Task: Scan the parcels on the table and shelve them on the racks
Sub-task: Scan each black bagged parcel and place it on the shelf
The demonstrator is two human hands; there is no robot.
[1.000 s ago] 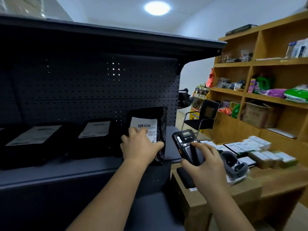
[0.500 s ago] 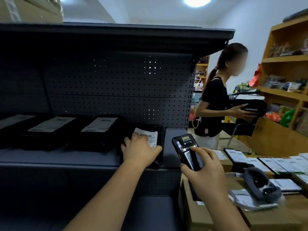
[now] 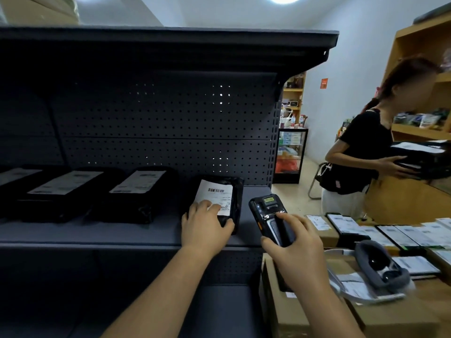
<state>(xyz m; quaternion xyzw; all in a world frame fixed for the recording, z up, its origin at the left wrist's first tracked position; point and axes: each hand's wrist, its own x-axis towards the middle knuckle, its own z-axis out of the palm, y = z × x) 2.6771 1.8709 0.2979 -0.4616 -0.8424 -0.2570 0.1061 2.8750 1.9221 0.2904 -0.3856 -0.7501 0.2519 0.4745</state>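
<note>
Parcel (image 3: 219,198) on a rack shelf under one hand, scanner (image 3: 268,213) in the other.

A dark, pegboard-backed rack (image 3: 97,235) fills the left, with more black packages (image 3: 144,206) lying along the same shelf. To the right, a table (image 3: 429,296) carries rows of labelled boxes (image 3: 390,232). A second person (image 3: 361,147) stands beyond it holding a black bundle. The parcel lies flat at the shelf's right end, label up. The left hand (image 3: 205,225) grips its near end, fingers over the label, thumb round the edge. The right hand (image 3: 297,250) wraps the scanner just beside it.

parcel (image 3: 237,200) label (image 3: 215,194): near corner under left hand (image 3: 205,228) | scanner (image 3: 267,206): lower half hidden in right hand (image 3: 297,254) | label print: too small to read | far-left parcel (image 3: 12,177): cut by edge
</note>
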